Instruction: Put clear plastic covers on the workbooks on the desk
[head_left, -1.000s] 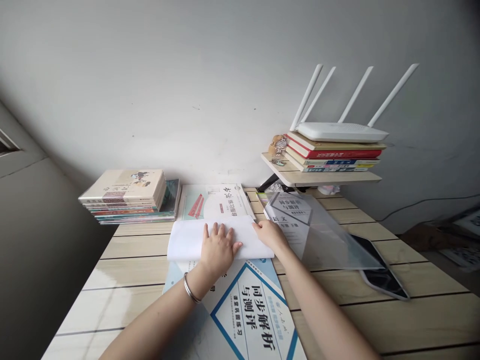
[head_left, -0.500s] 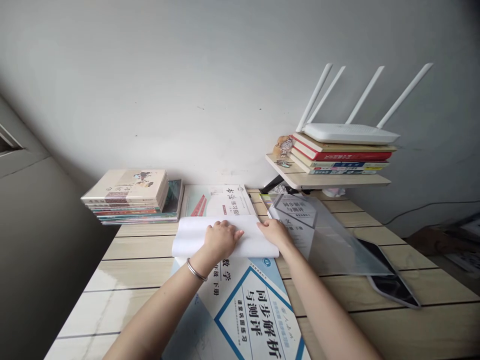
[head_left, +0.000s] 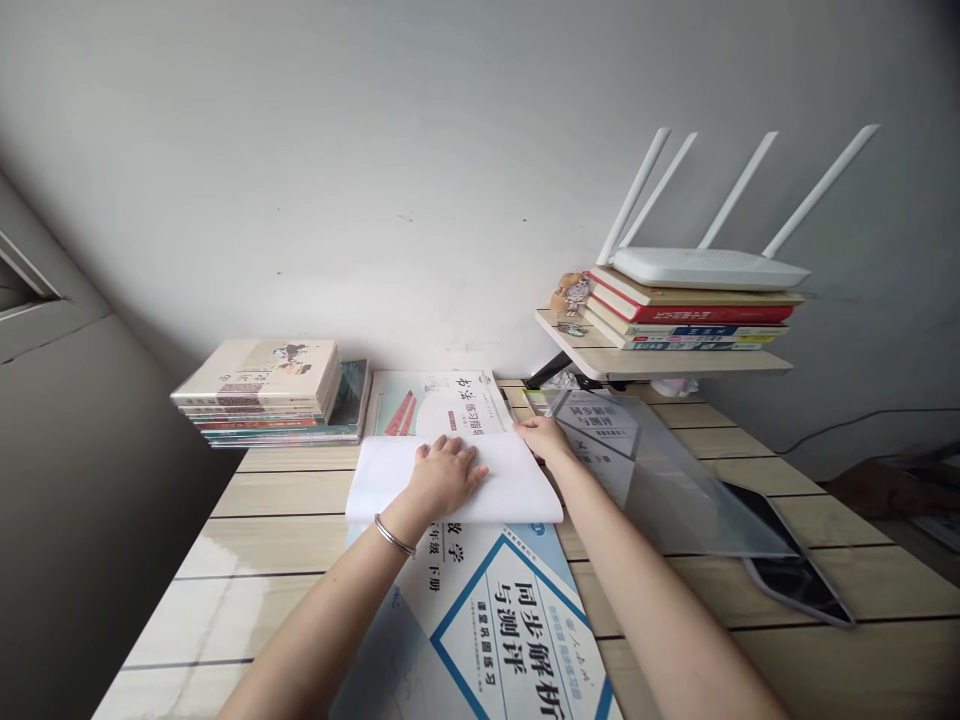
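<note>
A sheet of white paper (head_left: 390,485), folded over with a rounded near edge, lies across the upper part of a blue-and-white workbook (head_left: 480,620). My left hand (head_left: 448,478) rests on it palm down, fingers spread. At the paper's far right corner, my right hand (head_left: 546,440) has its thumb and fingers closed on the edge; the fingertips are partly hidden. Beyond the paper lies a pale book with a red design (head_left: 431,402), its near part covered. To the right, a clear plastic sheet (head_left: 675,500) overlaps a grey-patterned book (head_left: 600,440).
Stacked books (head_left: 259,385) stand on the wooden table (head_left: 202,590) at the left. A dark phone-like device (head_left: 806,590) lies partly under the plastic. At the back right, a small raised shelf (head_left: 675,362) carries more books (head_left: 697,315) and a white router (head_left: 705,267).
My left hand has flattened and spread its fingers on the paper. My right hand has shifted slightly away from me along the paper's right edge. The view has turned slightly left.
</note>
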